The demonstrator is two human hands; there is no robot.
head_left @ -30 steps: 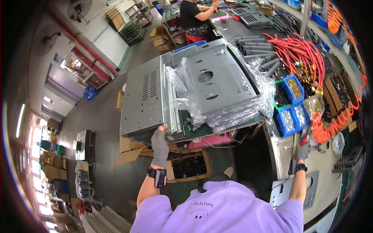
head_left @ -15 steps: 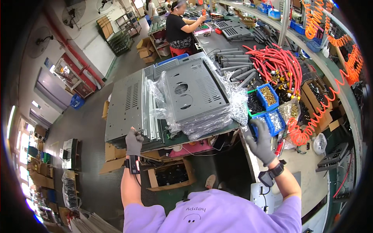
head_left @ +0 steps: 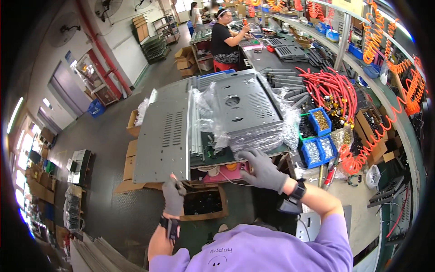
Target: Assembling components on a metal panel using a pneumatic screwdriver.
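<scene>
A dark grey sheet-metal panel (head_left: 156,147) with slots and small holes lies at the left of the bench, its near part jutting past the bench edge. My left hand (head_left: 173,196), in a grey glove, is closed on its near edge by the right corner. My right hand (head_left: 266,172), also gloved, hovers with fingers spread before the near edge of a stack of plastic-wrapped panels (head_left: 247,104). Nothing is in it. Between the panel and that stack lie long narrow metal strips (head_left: 196,129) and crumpled clear wrap (head_left: 217,131).
Blue bins (head_left: 312,153) of small screws, red hoses (head_left: 328,90) and a red-handled screwdriver (head_left: 331,176) lie on the right. Orange coiled air hoses (head_left: 374,45) hang there. Below the bench sits a cardboard box (head_left: 219,204). A co-worker (head_left: 224,41) is at the far bench.
My left hand has drawn the panel toward me, past the bench edge. My right hand has swung left from beside the screw bins to the front of the wrapped stack.
</scene>
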